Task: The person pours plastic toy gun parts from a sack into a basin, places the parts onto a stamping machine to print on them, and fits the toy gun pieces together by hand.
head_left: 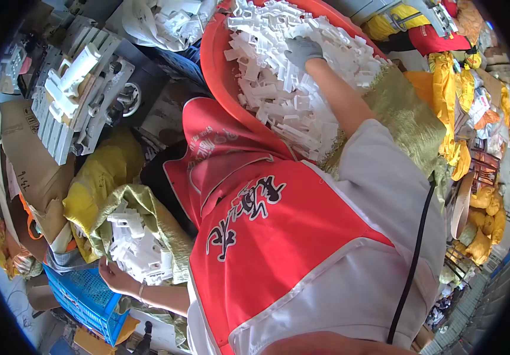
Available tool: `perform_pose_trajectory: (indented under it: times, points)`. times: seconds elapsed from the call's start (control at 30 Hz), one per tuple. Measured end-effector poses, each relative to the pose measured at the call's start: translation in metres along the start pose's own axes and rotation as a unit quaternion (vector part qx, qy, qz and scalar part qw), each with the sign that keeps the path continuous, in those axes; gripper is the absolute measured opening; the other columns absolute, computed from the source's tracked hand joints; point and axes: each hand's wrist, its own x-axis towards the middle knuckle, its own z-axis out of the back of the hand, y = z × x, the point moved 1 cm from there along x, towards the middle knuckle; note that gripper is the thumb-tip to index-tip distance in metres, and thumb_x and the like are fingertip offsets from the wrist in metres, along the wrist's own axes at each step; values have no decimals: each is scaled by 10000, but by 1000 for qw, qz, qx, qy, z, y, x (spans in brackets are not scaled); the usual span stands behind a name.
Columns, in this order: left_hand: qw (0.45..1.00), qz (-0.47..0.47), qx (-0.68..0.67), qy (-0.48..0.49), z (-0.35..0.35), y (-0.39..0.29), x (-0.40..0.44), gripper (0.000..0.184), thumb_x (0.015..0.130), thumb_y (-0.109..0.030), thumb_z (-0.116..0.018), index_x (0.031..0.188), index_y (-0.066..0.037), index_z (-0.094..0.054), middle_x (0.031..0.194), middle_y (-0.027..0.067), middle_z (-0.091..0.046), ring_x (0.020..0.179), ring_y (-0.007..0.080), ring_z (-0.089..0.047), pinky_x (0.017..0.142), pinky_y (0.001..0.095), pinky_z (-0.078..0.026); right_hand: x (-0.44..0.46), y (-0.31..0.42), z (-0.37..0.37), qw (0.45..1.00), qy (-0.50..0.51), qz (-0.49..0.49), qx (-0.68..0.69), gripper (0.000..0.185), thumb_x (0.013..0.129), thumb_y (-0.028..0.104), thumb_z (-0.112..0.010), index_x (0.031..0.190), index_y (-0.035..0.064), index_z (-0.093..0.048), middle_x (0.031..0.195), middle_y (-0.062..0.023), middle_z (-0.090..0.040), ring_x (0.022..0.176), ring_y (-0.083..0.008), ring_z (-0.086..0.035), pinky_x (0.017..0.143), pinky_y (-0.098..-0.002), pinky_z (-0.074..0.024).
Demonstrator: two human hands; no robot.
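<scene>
My right hand (303, 51), in a grey glove, rests on a heap of white plastic parts (278, 77) inside a large red tub (216, 59). Its fingers look slightly apart, with no part visibly gripped. Bare and wearing a bracelet, my left hand (116, 279) is beside the mouth of a greenish woven sack (175, 242), near the white parts (139, 248) in it. The left fingers are loosely bent and apart, and nothing shows in them.
A blue plastic basket (80, 299) stands below the sack. At upper left, white pieces lie on a slatted stack (53, 133) near cardboard (30, 154). A woven sheet (406, 109) hangs over the tub's edge. Yellow bags (480, 245) are piled at far right.
</scene>
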Motion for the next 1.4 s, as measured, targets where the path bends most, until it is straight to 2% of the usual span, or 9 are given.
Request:
perform_pose_trajectory:
  times: [0.13,0.33,0.43,0.7,0.93,1.0,1.1,1.13,1.4]
  points:
    - [996,-25,-12,85,-11,-27,7,266,843,-61,-509,1078,10,-610,1018,79,-652,863,170,-609,759,284,-477,26,-8,-3,995,27,-80,-45,460,812,445,-515,1165,152,-547,1177,-94,-562,1096,-294,-528,883,-424,-414]
    - [993,8,-28,115,-15,-24,-15,270,809,-42,-478,1031,-13,-629,967,78,-661,843,146,-605,732,273,-466,29,9,-19,994,105,17,25,476,820,446,-495,1210,175,-533,1219,-121,-521,1120,-303,-522,896,-478,-433]
    - [988,26,-3,149,-14,-26,-21,279,804,-44,-478,1038,-22,-628,980,74,-659,855,141,-602,729,274,-463,46,-13,-12,995,41,4,95,440,830,421,-486,1212,207,-531,1243,-130,-506,1105,-307,-534,914,-450,-436]
    - [990,2,-7,142,-26,-55,-12,294,798,-43,-466,1041,-27,-631,947,51,-648,752,115,-557,662,251,-445,46,-11,-6,989,133,44,-47,525,767,388,-605,1242,193,-497,1179,-118,-555,1105,-301,-525,928,-431,-409]
    - [989,-42,-49,133,-43,-40,-2,245,826,-30,-480,1024,-17,-624,959,73,-668,757,140,-589,675,265,-463,21,15,6,968,-151,198,-31,349,758,290,-566,1079,159,-603,1045,-112,-598,1013,-323,-538,881,-442,-408]
    - [991,-73,-58,95,-48,-61,6,201,829,-27,-514,988,-23,-637,913,85,-676,732,161,-608,666,282,-472,17,28,5,979,-12,182,87,408,757,283,-579,1143,154,-550,1061,-133,-586,1041,-326,-528,900,-440,-407]
    - [993,-88,-40,73,-53,-102,17,147,821,-12,-555,927,-31,-654,807,93,-664,665,171,-607,629,284,-474,15,19,-17,984,-58,167,-4,594,766,337,-601,1294,136,-417,1330,-110,-438,1173,-294,-463,959,-415,-391]
    - [989,-110,-65,73,-53,-118,18,138,818,-16,-565,922,-31,-654,787,89,-657,653,161,-604,618,276,-471,13,21,-5,997,26,72,7,568,762,368,-615,1265,150,-466,1303,-101,-476,1166,-286,-470,959,-410,-390]
    - [977,-140,-133,90,-65,-139,28,120,812,-20,-571,901,-31,-651,745,74,-638,624,113,-586,591,232,-455,10,40,9,961,129,245,-13,407,754,341,-613,1125,175,-588,1151,-156,-568,1011,-344,-560,863,-416,-446]
